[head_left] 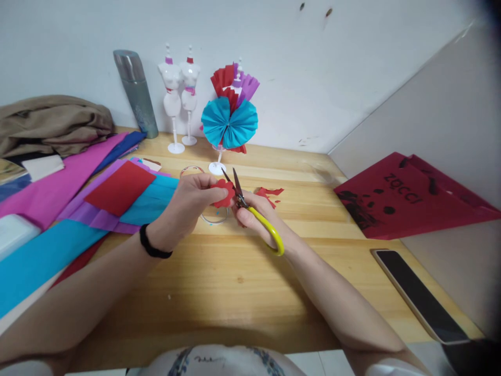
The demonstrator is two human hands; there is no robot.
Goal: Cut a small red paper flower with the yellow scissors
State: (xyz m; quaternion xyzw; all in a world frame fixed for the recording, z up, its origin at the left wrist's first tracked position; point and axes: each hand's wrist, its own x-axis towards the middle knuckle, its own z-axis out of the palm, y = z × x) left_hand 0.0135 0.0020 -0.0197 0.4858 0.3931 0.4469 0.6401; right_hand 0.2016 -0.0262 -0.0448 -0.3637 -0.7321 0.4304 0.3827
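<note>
Between thumb and fingers, my left hand point(191, 201) pinches a small red paper piece point(224, 193) with a scalloped, flower-like edge. My right hand point(256, 211) is closed on yellow-handled scissors point(270, 230). Their blades are parted, point away from me and lie close against the right edge of the red piece. Whether the blades touch the paper I cannot tell. Red paper scraps point(270, 196) lie on the table just beyond my right hand. A clear tape roll point(215, 216) shows partly below the red piece, hidden in part by my left hand.
A small white mannequin point(217, 168) wears pleated blue, red and purple paper. Two barer mannequins point(172, 104) and a bottle point(136, 94) stand behind. Coloured paper sheets point(119, 188) cover the left side. At right are a red bag point(415, 203) and a phone point(420, 295).
</note>
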